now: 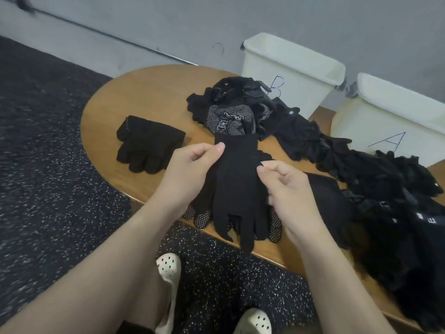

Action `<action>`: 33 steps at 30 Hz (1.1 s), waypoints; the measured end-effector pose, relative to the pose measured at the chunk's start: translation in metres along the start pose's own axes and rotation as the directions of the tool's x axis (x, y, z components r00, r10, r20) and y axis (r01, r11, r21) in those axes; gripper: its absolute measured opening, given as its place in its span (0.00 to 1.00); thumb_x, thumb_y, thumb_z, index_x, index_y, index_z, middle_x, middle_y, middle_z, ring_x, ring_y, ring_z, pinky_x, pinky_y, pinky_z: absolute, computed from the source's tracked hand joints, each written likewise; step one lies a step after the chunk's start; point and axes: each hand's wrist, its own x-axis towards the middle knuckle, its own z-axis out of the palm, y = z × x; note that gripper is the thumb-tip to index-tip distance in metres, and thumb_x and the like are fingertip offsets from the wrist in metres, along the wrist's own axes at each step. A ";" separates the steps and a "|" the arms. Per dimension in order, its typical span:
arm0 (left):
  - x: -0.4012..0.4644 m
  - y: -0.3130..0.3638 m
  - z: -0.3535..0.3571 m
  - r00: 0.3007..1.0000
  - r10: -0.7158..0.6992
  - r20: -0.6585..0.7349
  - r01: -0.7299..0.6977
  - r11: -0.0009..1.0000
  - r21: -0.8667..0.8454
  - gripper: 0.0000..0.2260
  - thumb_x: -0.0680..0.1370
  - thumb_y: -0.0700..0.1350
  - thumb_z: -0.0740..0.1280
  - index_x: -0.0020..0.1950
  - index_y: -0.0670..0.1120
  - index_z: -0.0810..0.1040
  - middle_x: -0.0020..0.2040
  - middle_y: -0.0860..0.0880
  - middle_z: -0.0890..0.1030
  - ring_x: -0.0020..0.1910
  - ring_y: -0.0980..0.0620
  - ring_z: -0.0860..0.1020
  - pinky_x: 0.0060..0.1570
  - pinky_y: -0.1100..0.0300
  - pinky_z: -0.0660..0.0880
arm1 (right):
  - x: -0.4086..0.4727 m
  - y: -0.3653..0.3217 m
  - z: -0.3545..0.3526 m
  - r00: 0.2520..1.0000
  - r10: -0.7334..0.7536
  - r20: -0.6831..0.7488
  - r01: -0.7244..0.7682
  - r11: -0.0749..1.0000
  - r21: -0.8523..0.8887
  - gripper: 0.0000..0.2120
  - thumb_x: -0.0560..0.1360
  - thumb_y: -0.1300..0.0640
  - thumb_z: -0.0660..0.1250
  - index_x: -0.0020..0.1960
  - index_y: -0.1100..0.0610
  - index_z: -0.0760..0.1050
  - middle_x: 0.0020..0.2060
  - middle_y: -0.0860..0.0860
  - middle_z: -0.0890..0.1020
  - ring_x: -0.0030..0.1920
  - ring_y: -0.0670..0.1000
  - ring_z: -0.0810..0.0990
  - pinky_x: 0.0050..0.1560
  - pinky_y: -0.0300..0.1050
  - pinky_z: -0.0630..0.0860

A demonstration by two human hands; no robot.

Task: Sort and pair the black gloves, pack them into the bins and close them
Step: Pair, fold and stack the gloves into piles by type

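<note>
A plain black glove point(237, 186) hangs cuff-up over the table's near edge, its fingers pointing down toward me. My left hand point(190, 167) pinches its left edge near the cuff. On the other side my right hand point(286, 186) pinches the right edge beside the thumb. Under it lie gloves with white grip dots point(202, 218). A folded pair of black gloves point(149, 147) rests apart at the table's left. A long heap of black gloves point(313, 141) runs from the table's middle to the right edge. Two white bins stand behind, marked B point(296, 75) and A point(395, 126).
The oval wooden table point(144, 92) stands on dark speckled flooring point(48, 141) against a grey wall. Both bins are open-topped, with no lids seen on them. My feet in white perforated shoes point(168, 268) show below the table's near edge.
</note>
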 end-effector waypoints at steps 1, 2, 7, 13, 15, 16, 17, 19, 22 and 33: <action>0.002 0.001 -0.001 1.000 -0.022 0.017 0.022 1.000 0.005 0.14 0.84 0.50 0.67 0.49 0.40 0.86 0.45 0.45 0.88 0.46 0.47 0.86 0.48 0.52 0.81 | 0.004 0.001 -0.001 1.000 -0.021 -0.011 0.021 1.000 -0.023 0.08 0.82 0.57 0.67 0.47 0.52 0.84 0.41 0.48 0.88 0.39 0.42 0.85 0.37 0.34 0.77; 0.003 0.001 -0.004 0.999 -0.039 0.038 0.038 0.999 0.009 0.14 0.84 0.50 0.67 0.50 0.41 0.86 0.45 0.47 0.88 0.44 0.49 0.85 0.47 0.55 0.81 | 0.007 0.002 -0.002 0.999 -0.041 -0.014 0.041 0.998 -0.051 0.07 0.82 0.57 0.67 0.48 0.52 0.83 0.43 0.49 0.88 0.42 0.46 0.86 0.40 0.39 0.80; -0.001 0.001 -0.013 0.990 -0.089 0.111 0.081 0.994 0.079 0.08 0.82 0.46 0.69 0.50 0.44 0.87 0.49 0.45 0.88 0.49 0.46 0.86 0.53 0.48 0.81 | 0.020 0.000 -0.009 0.998 -0.053 -0.016 0.052 0.994 -0.092 0.07 0.81 0.57 0.68 0.48 0.52 0.84 0.42 0.47 0.88 0.45 0.46 0.87 0.45 0.41 0.83; -0.009 0.000 -0.014 0.998 -0.046 0.037 0.043 0.996 0.075 0.06 0.81 0.45 0.71 0.51 0.47 0.88 0.49 0.45 0.88 0.54 0.42 0.85 0.54 0.46 0.80 | 0.017 -0.007 -0.006 0.963 -0.253 -0.094 0.212 0.924 -0.319 0.07 0.78 0.59 0.71 0.44 0.49 0.82 0.41 0.43 0.85 0.44 0.40 0.83 0.45 0.31 0.77; -0.011 0.000 -0.013 0.999 -0.035 0.022 0.034 0.997 0.064 0.06 0.81 0.46 0.71 0.51 0.48 0.88 0.49 0.43 0.88 0.54 0.41 0.85 0.53 0.45 0.80 | 0.012 -0.009 -0.002 0.940 -0.326 -0.099 0.270 0.891 -0.365 0.08 0.78 0.60 0.71 0.44 0.48 0.82 0.43 0.43 0.85 0.47 0.42 0.83 0.48 0.33 0.77; -0.012 0.000 -0.012 0.999 -0.030 0.020 0.028 0.998 0.053 0.06 0.81 0.46 0.71 0.51 0.48 0.88 0.49 0.42 0.87 0.53 0.42 0.86 0.51 0.46 0.80 | 0.009 -0.010 0.000 0.935 -0.341 -0.097 0.287 0.888 -0.359 0.08 0.78 0.60 0.71 0.44 0.48 0.81 0.43 0.43 0.85 0.47 0.43 0.83 0.48 0.35 0.77; -0.013 0.001 -0.011 0.999 -0.024 0.023 0.023 0.999 0.041 0.06 0.81 0.45 0.71 0.51 0.48 0.88 0.49 0.42 0.87 0.53 0.43 0.86 0.50 0.47 0.80 | 0.008 -0.011 0.000 0.935 -0.344 -0.088 0.297 0.893 -0.339 0.08 0.78 0.60 0.71 0.44 0.48 0.82 0.42 0.43 0.85 0.47 0.44 0.83 0.49 0.37 0.78; -0.015 0.002 -0.008 0.999 -0.009 0.041 0.008 1.000 0.025 0.06 0.82 0.45 0.70 0.53 0.48 0.88 0.50 0.43 0.88 0.53 0.42 0.86 0.51 0.46 0.81 | 0.004 -0.013 0.001 0.941 -0.335 -0.048 0.309 0.908 -0.282 0.07 0.79 0.59 0.71 0.45 0.48 0.82 0.41 0.42 0.85 0.46 0.46 0.84 0.49 0.40 0.80; -0.019 0.005 -0.003 0.995 0.028 0.093 -0.028 1.000 -0.003 0.09 0.83 0.44 0.68 0.56 0.48 0.87 0.50 0.43 0.88 0.49 0.43 0.86 0.44 0.46 0.83 | -0.002 -0.017 0.004 0.946 -0.325 0.018 0.320 0.920 -0.226 0.07 0.80 0.57 0.70 0.46 0.48 0.83 0.41 0.42 0.85 0.45 0.48 0.84 0.49 0.40 0.80; -0.038 0.008 0.020 0.881 0.120 0.458 -0.190 0.975 0.112 0.14 0.86 0.38 0.61 0.67 0.43 0.82 0.63 0.51 0.81 0.57 0.48 0.81 0.52 0.56 0.82 | -0.007 -0.021 -0.009 0.951 -0.283 -0.121 0.238 0.925 -0.297 0.20 0.77 0.44 0.71 0.38 0.60 0.76 0.32 0.53 0.81 0.34 0.56 0.80 0.36 0.53 0.78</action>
